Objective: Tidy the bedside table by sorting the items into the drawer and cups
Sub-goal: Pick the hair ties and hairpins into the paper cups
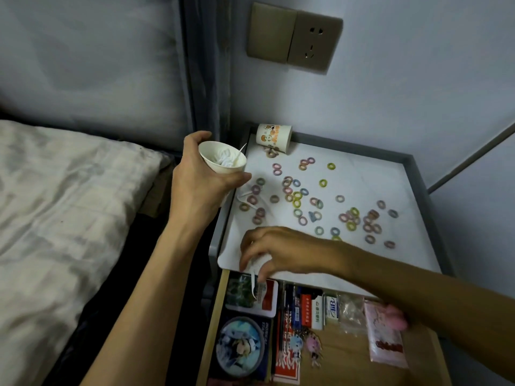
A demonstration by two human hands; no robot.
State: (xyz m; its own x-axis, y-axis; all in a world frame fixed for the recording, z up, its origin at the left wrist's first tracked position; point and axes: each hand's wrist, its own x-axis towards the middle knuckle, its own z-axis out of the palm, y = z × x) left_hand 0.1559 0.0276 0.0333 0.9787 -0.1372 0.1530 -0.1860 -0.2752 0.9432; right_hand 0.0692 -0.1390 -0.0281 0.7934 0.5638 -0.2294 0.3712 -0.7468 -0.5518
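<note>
My left hand [200,182] grips a white paper cup [223,158] holding several white floss picks, raised beside the bedside table's left edge. My right hand [267,252] reaches across the table's front left corner and pinches white floss picks [253,280], one hanging down over the open drawer [334,355]. Several small coloured hair ties [296,196] lie scattered over the white tabletop [390,176]. A second, printed paper cup [274,136] lies on its side at the back left, hair ties at its mouth. Two more floss picks [245,196] lie near the left edge.
The drawer holds cards, a round badge, pens, key charms and small packets. A bed with a pale cover [69,204] is on the left. A wall socket [295,36] sits above the table, whose rim is a raised grey edge.
</note>
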